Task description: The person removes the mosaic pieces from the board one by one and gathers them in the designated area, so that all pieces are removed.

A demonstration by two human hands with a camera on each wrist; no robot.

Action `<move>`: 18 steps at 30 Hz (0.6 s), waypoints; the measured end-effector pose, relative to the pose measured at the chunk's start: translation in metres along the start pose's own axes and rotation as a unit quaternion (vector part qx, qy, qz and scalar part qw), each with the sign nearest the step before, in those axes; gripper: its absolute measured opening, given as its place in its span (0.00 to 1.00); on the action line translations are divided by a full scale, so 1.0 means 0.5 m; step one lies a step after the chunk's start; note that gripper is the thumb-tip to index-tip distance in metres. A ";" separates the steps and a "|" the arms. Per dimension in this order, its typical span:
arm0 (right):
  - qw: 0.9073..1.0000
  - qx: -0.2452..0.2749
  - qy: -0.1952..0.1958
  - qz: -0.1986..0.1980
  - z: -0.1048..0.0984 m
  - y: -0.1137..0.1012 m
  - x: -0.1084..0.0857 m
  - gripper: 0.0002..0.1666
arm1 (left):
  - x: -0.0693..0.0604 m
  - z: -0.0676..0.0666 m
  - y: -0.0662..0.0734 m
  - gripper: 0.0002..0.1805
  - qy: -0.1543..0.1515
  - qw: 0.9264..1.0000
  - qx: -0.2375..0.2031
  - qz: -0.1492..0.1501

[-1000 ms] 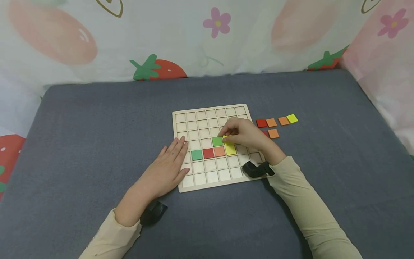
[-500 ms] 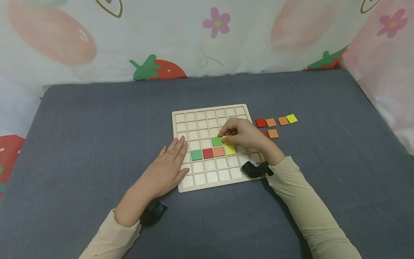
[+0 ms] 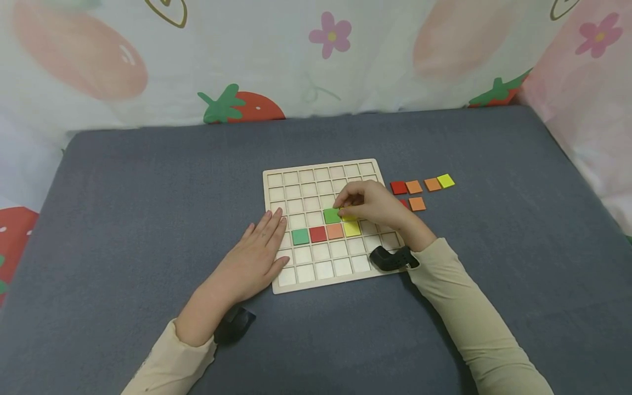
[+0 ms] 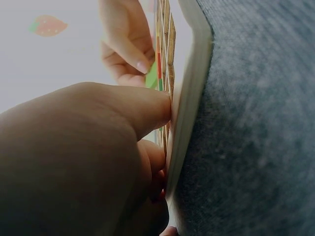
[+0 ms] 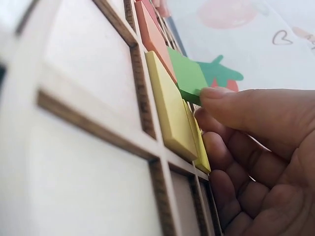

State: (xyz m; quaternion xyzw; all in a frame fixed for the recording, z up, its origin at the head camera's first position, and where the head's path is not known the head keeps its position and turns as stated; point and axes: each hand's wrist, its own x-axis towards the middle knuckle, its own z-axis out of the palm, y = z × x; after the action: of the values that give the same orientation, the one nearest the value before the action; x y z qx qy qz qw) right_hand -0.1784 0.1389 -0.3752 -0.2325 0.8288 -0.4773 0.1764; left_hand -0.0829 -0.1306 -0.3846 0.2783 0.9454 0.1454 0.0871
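Observation:
A light wooden grid board lies on the table. My left hand rests with extended fingers on the board's left edge. Thumb and index finger of my right hand pinch a green square tile, which tilts up from the grid in the right wrist view. One row holds a teal tile, a red tile, a salmon tile and a yellow tile. Behind that yellow one, another yellow tile is partly hidden by my right fingers.
Right of the board lie loose tiles: a red tile, orange tiles, a yellow tile, and a red one partly hidden by my right hand. A dark grey cloth covers the table. A printed curtain hangs behind its far edge.

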 end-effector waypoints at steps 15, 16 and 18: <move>0.999 0.037 0.019 0.013 -0.002 0.005 -0.001 0.03 | -0.001 -0.002 0.002 0.36 -0.002 1.000 0.000 0.000; 0.999 0.039 0.020 0.014 -0.003 0.005 -0.001 0.03 | -0.001 -0.002 0.001 0.36 -0.001 1.000 0.000 0.001; 0.999 0.041 0.023 0.014 -0.004 0.004 -0.001 0.03 | -0.001 -0.001 0.001 0.36 0.000 1.000 0.001 0.001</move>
State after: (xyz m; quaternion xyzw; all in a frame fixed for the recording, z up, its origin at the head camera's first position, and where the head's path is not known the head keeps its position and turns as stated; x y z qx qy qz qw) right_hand -0.1794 0.1418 -0.3761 -0.2021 0.8158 -0.5133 0.1734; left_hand -0.0824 -0.1306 -0.3837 0.2791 0.9453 0.1446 0.0868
